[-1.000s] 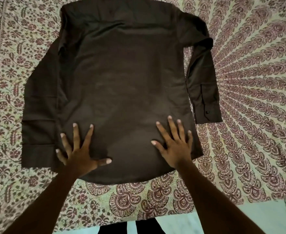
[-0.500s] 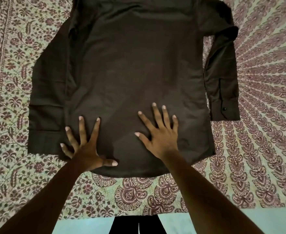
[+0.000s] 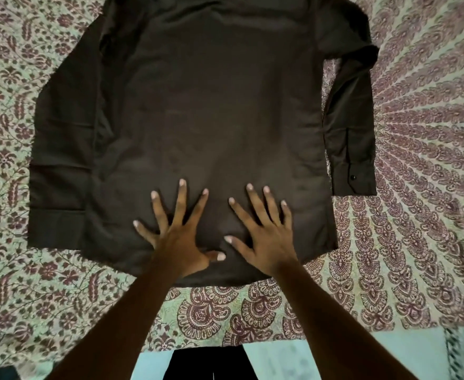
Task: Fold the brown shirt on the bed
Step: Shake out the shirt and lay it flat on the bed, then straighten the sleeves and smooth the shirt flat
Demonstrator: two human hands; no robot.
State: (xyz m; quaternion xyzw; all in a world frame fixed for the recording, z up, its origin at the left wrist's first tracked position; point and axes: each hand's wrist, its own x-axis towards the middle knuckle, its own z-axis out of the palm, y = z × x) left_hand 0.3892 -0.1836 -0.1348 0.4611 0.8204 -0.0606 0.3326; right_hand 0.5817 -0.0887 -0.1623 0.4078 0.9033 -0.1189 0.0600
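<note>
A brown shirt (image 3: pixel 203 119) lies flat on a patterned bed (image 3: pixel 417 187). The left hand (image 3: pixel 180 237) and right hand (image 3: pixel 263 237) press its hem, fingers spread, gripping nothing.

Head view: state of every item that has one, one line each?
brown shirt: spread flat, back up, unfolded.
left sleeve: lying flat alongside the body, cuff toward the hem.
right sleeve: bent down alongside the body, cuff button showing.
left hand: flat on the shirt near the hem, fingers spread.
right hand: flat on the shirt, fingers spread.
bedsheet: spread under the shirt.
</note>
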